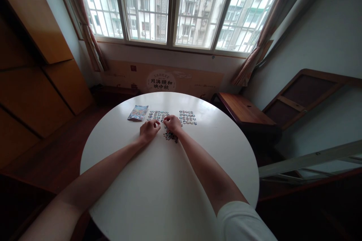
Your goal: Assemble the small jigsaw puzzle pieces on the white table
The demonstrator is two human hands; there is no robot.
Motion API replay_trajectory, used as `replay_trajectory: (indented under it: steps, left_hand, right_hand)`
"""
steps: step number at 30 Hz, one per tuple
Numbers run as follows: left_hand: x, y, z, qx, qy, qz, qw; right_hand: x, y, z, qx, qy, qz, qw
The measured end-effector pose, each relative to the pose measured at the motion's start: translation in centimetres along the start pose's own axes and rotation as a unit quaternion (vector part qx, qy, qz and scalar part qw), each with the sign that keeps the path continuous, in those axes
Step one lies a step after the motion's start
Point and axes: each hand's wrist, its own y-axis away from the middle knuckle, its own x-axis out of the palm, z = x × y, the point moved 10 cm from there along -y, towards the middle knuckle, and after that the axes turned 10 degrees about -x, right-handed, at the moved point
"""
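Observation:
My right hand (173, 123) has thumb and finger pinched together at the near edge of the left group of jigsaw pieces (156, 114); a small puzzle piece seems to be at its fingertips. Just left of it, my left hand (149, 131) rests on the table with thumb and forefinger curled into a pinch; what they hold, if anything, is too small to make out. Loose puzzle pieces (171, 136) lie heaped below the right hand, partly covered by it. Right of that hand, a second group of pieces (187, 117) is spread in rows.
All this lies on a round white table (158, 196). A colourful picture packet (138, 113) sits left of the pieces. Beyond the table are a barred window (169, 11) and a printed banner (186, 81). A wooden stand (240, 107) is at the right, cabinets (34, 98) at the left.

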Motion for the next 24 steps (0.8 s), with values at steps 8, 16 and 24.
replay_trajectory:
  steps: [8, 16, 24]
  left_hand:
    - [0.08, 0.06, -0.11, 0.001, 0.004, 0.008, 1.000]
    - [0.09, 0.16, -0.14, 0.000, 0.001, 0.008, 1.000]
    - [0.16, 0.04, -0.06, 0.004, 0.002, 0.004, 1.000]
  right_hand:
    - [-0.01, 0.07, 0.03, 0.001, 0.005, 0.002, 1.000]
    - [-0.11, 0.29, 0.42, -0.008, 0.014, 0.013, 1.000]
    - [-0.16, 0.35, 0.22, 0.003, 0.012, -0.011, 1.000]
